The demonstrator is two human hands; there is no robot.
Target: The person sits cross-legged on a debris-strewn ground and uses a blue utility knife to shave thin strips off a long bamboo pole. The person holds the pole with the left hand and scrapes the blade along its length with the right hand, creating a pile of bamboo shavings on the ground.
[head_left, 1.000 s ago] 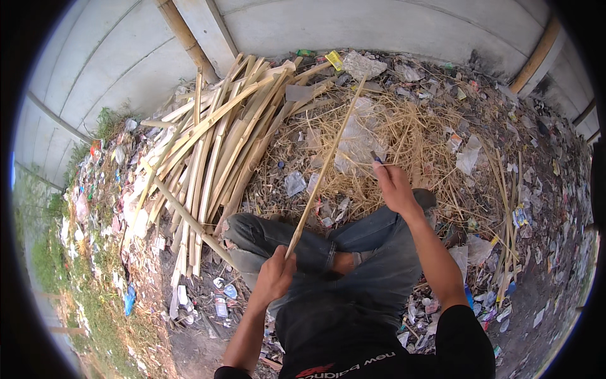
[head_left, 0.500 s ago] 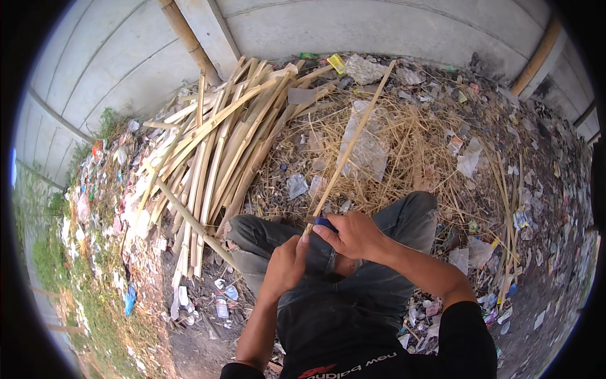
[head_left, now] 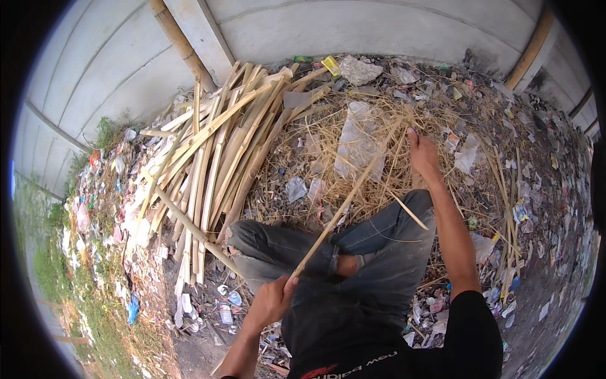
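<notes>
My left hand [head_left: 270, 302] is closed round the near end of a long thin bamboo strip [head_left: 338, 218], just in front of my lap. The strip slants away to the right over my crossed legs. Beside its far end, past my right knee, is my right hand [head_left: 424, 156], closed with the arm stretched out. Only a small dark bit of the blue-handled knife [head_left: 411, 131] shows at its fingers; the blade is hard to make out. A pale, thin sliver [head_left: 410, 211] and a fine curled shaving lie across my right knee.
A big heap of split bamboo strips [head_left: 221, 142] lies at the left, with a bamboo pole [head_left: 192, 228] reaching toward my left knee. Straw-like shavings [head_left: 394, 151] and a clear plastic sheet [head_left: 360, 142] cover the ground ahead. Litter surrounds me; a concrete wall [head_left: 353, 31] stands behind.
My right hand has moved from beside my left hand to the strip's far end. My left hand has drawn back toward me with the strip, which now lies lower. Shavings now show over my right knee.
</notes>
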